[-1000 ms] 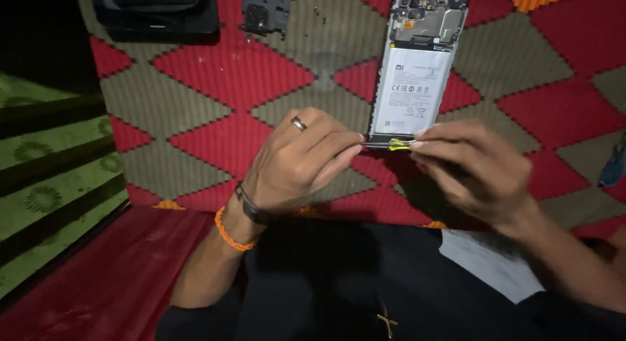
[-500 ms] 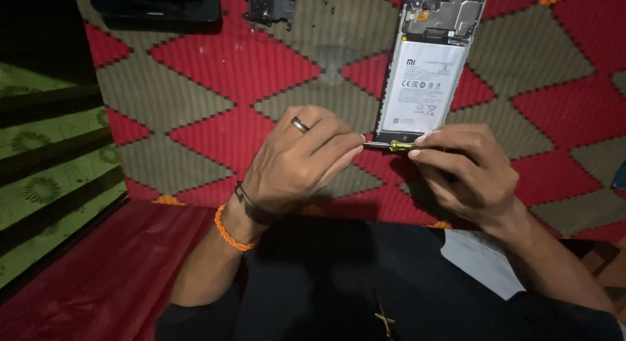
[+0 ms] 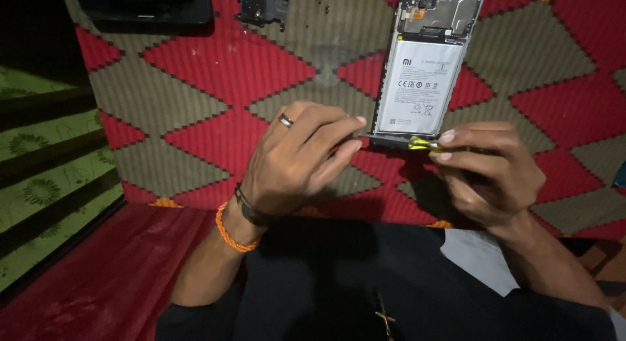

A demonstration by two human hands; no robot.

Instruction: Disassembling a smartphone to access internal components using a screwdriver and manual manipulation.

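1. The opened smartphone (image 3: 427,67) lies flat on the patterned mat (image 3: 215,87), near the mat's far edge and toward its right side. Its back cover is off, so the white battery (image 3: 420,87) and the dark circuit board (image 3: 443,12) above it show.
2. A small screwdriver (image 3: 420,144) with a yellow band lies sideways along the phone's near, bottom edge. Its tip is hidden, so I cannot tell just what it touches.
3. The right hand (image 3: 489,178) is closed around the screwdriver's handle, thumb and fingers pinching it just right of the yellow band.
4. The left hand (image 3: 300,158) wears a ring and sits just left of the phone's bottom corner. Its fingertips are pinched together at the thin metal end of the tool. I cannot tell if they hold the shaft or a tiny part.
5. The step in hand looks like work on the phone's bottom edge, perhaps a small screw or a cover there.
6. The next move calls for a steady, gentle hand: keep the tip on its spot, keep the phone from sliding, and stay clear of the battery.
7. Farther out, a small black camera cover piece (image 3: 263,5) lies at the mat's far edge, and a black tray (image 3: 147,8) sits at the far left corner.
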